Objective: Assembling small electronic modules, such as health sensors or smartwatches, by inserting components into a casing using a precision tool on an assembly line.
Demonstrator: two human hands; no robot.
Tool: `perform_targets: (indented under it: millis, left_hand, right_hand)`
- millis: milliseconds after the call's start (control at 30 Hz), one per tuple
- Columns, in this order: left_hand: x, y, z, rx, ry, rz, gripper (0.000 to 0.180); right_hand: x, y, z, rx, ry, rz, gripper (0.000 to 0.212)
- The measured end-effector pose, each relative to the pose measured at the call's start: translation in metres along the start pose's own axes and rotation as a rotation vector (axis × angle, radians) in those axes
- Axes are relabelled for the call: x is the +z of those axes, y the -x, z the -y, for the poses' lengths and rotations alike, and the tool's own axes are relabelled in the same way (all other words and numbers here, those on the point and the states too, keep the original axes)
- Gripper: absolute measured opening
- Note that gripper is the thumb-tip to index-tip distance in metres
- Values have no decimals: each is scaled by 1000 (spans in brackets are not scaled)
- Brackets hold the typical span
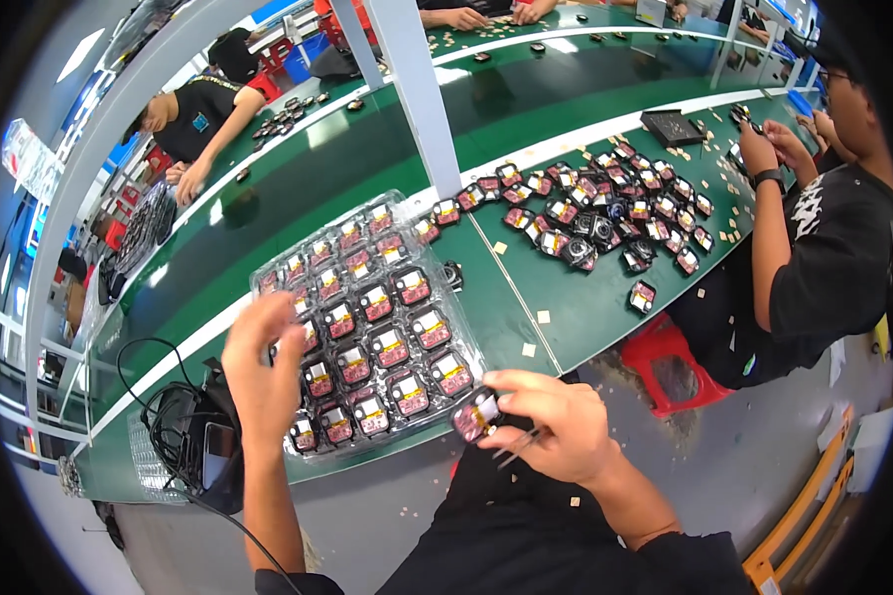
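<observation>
My right hand (556, 421) pinches a small square electronic module (475, 415) between thumb and fingers, just off the near right corner of a clear plastic tray. Metal tweezers (519, 448) stick out from under the same hand. The tray (445, 297) lies on the green table, with rows of similar modules, black-rimmed with reddish boards and white and yellow patches. Above its left side hovers my left hand (260, 362), thumb and fingers apart. A dark bit shows in the gap between them; it looks like a module lying behind.
A large pile of loose modules (605, 203) covers the table to the right, with a black box (673, 128) behind it. Black cables (174, 436) lie at the left. A grey post (417, 99) rises behind the tray. A co-worker (829, 228) sits at the right, beside a red stool (665, 372).
</observation>
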State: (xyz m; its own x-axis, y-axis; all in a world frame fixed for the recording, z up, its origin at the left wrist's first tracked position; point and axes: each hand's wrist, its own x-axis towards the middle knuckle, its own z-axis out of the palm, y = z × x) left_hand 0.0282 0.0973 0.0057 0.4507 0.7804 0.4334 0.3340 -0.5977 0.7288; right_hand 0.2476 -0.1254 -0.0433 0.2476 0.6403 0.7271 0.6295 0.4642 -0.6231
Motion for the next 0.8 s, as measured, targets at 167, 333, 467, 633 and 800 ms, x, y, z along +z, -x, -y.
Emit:
perform_targets:
  millis: [167,333,467,633,800]
  left_hand:
    - [27,41,-70,-192,544,807,37]
    - [45,74,-54,-285,773,1037,44]
    - [58,84,-60,-679,1390,788,46]
    - [77,99,-67,-650,1288,455,60]
    - [81,107,-62,-601,1260,363,59]
  right_hand:
    - [-18,-4,7,-127,-55,247,42]
    - [-25,-7,11,-121,-94,331,42]
    - [-26,-6,21,79,53,282,51]
    - [-23,5,22,261,140,197,52]
    - [-11,19,15,157,346,201,41]
